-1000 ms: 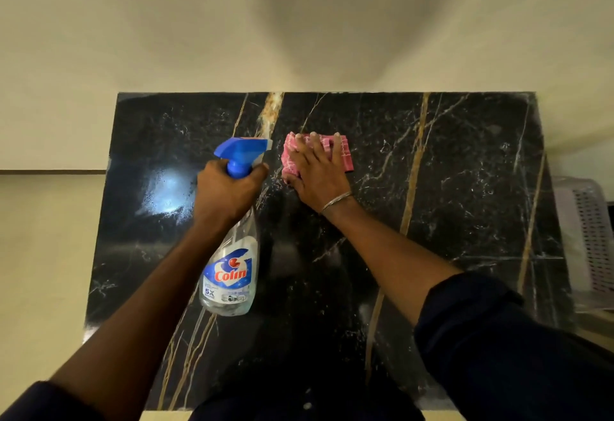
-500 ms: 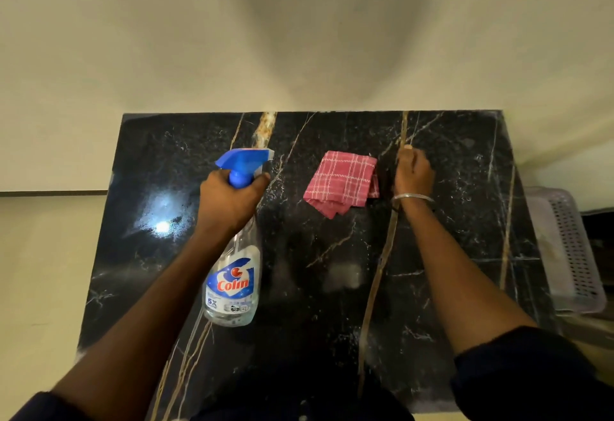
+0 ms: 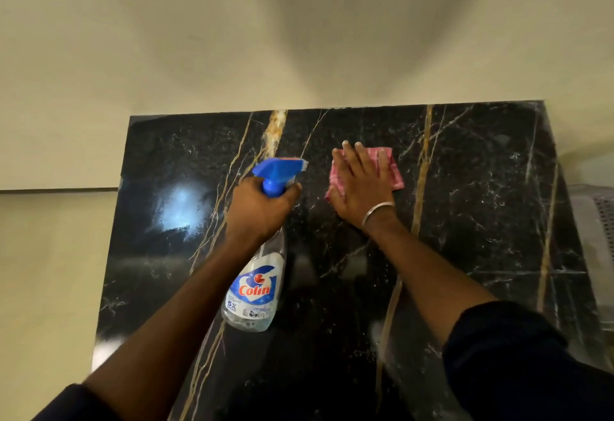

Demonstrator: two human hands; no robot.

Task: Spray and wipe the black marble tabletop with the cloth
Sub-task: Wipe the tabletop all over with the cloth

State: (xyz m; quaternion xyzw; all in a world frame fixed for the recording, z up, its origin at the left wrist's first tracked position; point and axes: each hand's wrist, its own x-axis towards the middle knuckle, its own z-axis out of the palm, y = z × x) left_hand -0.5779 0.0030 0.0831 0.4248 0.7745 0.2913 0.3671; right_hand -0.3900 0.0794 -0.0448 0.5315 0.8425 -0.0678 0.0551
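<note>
Half a second ago the right hand (image 3: 360, 193) lay curled on the marble to the right of the cloth (image 3: 392, 168); now it has come back over it and lies flat on top, fingers spread and pointing away from the person, palm pressing the red-checked fabric against the table (image 3: 481, 221). That grip is released, an open palm pressing down rather than a clench. Only the far right corner and a strip along the left edge of the cloth show past the hand. A thin metal bangle (image 3: 377, 211) circles the wrist, and the forearm runs back toward the lower right into a dark sleeve (image 3: 518, 360).

To the left, the left hand (image 3: 260, 209) is clenched around the neck of the spray bottle (image 3: 254, 291), just under its blue trigger head (image 3: 279, 171), much as before. The nozzle points right, toward the cloth, with a small gap between the two. The clear body of the bottle hangs down toward the person, tilted, its blue and red label facing up; whether its base touches the marble I cannot tell.

The cloth sits in the far middle part of the black slab, between two gold veins. A bright reflection (image 3: 181, 208) glares on the marble left of the bottle. A pale perforated plastic basket (image 3: 598, 241) stands past the table's right edge, and cream walls (image 3: 232, 38) meet in a corner behind.
</note>
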